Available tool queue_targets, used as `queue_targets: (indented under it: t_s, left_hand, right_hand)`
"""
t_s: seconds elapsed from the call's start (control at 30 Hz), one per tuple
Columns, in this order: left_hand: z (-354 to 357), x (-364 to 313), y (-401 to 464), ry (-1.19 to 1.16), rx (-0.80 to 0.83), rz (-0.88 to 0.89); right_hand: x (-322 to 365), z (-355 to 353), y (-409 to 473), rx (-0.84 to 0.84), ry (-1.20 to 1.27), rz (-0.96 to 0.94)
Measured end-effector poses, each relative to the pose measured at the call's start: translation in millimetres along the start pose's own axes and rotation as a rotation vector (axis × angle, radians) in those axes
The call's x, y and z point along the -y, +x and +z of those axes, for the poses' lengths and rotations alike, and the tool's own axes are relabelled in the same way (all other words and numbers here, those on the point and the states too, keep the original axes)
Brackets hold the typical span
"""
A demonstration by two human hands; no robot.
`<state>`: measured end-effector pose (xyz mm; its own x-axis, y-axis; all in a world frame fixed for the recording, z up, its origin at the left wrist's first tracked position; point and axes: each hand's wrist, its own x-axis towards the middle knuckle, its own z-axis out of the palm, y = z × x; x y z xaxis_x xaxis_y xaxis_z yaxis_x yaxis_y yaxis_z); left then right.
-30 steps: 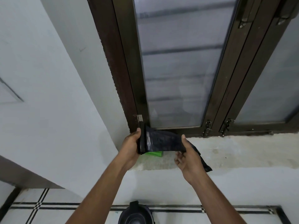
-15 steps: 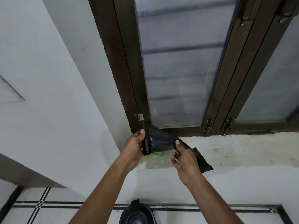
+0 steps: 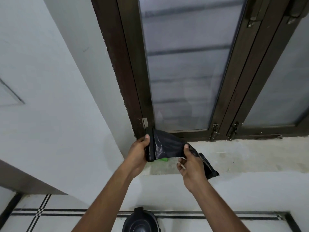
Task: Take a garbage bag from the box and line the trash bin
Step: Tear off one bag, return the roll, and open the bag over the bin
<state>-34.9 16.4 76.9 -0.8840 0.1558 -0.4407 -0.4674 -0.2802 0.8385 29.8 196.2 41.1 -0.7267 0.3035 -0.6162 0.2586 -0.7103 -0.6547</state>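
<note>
A roll of black garbage bags (image 3: 150,146) stands upright in my left hand (image 3: 138,152), held above the window sill. One black bag (image 3: 167,145) stretches from the roll to my right hand (image 3: 189,163), which pinches it; its folded end (image 3: 208,166) hangs down past that hand. A green box (image 3: 163,159) lies on the sill, mostly hidden behind the roll. The black trash bin (image 3: 139,221) sits on the floor below, between my forearms, only its top showing.
A dark wooden window frame (image 3: 132,81) with frosted panes rises behind the concrete sill (image 3: 250,156). White walls stand to the left and under the sill. The floor (image 3: 50,220) has white tiles with black stripes.
My right hand has slid inward along the bag toward the roll, so the stretched part is shorter and more of the folded end hangs free. The left hand and roll rose slightly.
</note>
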Motion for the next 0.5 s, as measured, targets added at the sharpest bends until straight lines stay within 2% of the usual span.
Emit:
queue_targets:
  t_s: [0.07,0.17,0.27,0.4,0.5]
  left_hand:
    - [2,1,2,-0.009,-0.02,-0.009]
    - [5,0,0,0.007,0.046,0.023]
    - [4,0,0,0.024,0.018,0.076]
    - [-5,0,7,-0.045,-0.049,0.049]
    - [-5,0,6,-0.061,-0.026,0.017]
  right_hand:
    - [1,0,-6,0.085,-0.003,0.066]
    - [-3,1,-13,0.227,-0.104,0.13]
    - [-4,1,-6,0.141,-0.075,0.095]
    - [5,-5,8,-0.031,-0.037,0.01]
    - [8,-4,3,0.002,-0.018,0.014]
